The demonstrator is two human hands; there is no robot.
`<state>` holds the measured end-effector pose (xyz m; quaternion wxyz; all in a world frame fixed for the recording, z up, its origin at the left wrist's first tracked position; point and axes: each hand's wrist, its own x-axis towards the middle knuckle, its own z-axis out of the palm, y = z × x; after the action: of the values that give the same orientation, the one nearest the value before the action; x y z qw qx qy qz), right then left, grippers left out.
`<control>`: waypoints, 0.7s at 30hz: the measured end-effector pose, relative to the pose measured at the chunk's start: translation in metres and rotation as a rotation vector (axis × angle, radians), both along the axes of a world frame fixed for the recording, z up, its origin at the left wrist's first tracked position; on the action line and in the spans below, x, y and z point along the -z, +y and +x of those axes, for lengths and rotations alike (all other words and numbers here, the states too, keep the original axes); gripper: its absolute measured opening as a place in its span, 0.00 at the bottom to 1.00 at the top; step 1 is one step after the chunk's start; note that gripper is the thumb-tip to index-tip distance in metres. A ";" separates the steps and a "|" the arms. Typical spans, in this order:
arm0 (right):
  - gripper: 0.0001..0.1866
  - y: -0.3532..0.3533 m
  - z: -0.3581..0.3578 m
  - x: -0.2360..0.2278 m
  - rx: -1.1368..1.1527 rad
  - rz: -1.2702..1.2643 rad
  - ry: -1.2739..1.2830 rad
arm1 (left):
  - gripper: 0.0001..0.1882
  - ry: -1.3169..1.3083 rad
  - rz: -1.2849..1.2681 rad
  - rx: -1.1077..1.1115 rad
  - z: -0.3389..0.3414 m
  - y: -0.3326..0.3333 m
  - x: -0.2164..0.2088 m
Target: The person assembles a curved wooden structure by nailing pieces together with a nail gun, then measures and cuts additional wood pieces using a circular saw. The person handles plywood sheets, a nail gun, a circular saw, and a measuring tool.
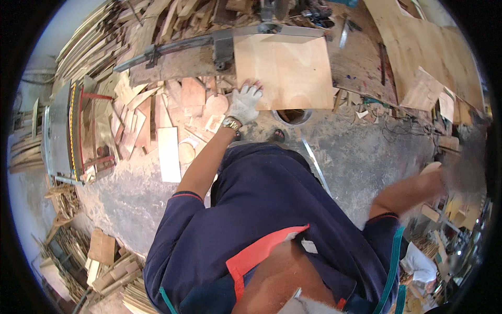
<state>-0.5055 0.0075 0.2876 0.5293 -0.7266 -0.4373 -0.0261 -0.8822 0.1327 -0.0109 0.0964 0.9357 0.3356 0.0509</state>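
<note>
My left hand [244, 103], in a light work glove with bare fingertips and a watch at its wrist, lies at the left edge of a thin plywood sheet [285, 70]. Its fingers are stretched out over the wood. The sheet rests flat, its far edge along a metal rail [183, 49]. Out at the far right, my right hand [433, 170] is smeared by motion, with a light patch that may be a glove. A blurred grey shape [465, 165] is beside it; whether the hand holds it cannot be made out.
Below the sheet's near edge stands a round container [294, 116]. Wood offcuts [141, 112] litter the floor at left, near a red-framed stand [94, 125]. A metal strip [315, 165] lies right of my body. Large plywood panels [418, 47] lean at the far right.
</note>
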 end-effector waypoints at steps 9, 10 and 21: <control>0.17 0.026 0.040 -0.053 -0.018 -0.579 -0.330 | 0.38 0.067 0.026 -0.012 0.000 0.001 0.002; 0.17 0.029 0.037 -0.058 -0.025 -0.591 -0.342 | 0.35 0.078 0.086 -0.028 -0.002 -0.005 0.002; 0.19 0.159 -0.028 -0.101 -0.293 -0.626 -0.526 | 0.38 0.117 0.056 -0.061 -0.004 0.000 -0.004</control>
<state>-0.5336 0.1661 0.3891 0.1521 -0.7509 -0.6427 -0.0009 -0.8864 0.1327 -0.0069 0.0490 0.9287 0.3674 0.0083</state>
